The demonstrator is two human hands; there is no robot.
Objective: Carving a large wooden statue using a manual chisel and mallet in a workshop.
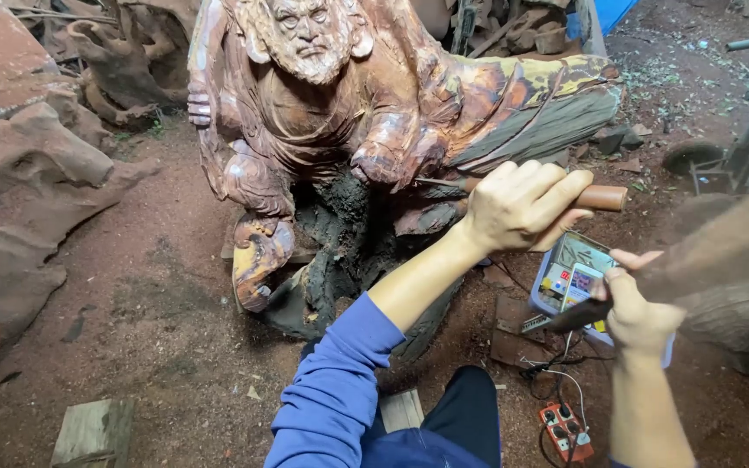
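Left hand [522, 208] grips chisel [595, 198], tip against wooden statue [348, 130]; right hand [639, 312] clenched on blurred mallet [721, 260], right of statue.

Left hand [522, 208] clenched at 1 o'clock, blue-sleeved arm extended; right hand [639, 308] closed at 4 o'clock, forearm bare.

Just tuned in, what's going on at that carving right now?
A person is working on a large reddish wood sculpture of a bearded figure, standing on red dirt ground. The left hand grips a wooden-handled chisel, its blade set against the carved wood near the figure's hand. The right hand holds a mallet, raised and blurred. A small electronic device and an orange switch box lie on the ground below.
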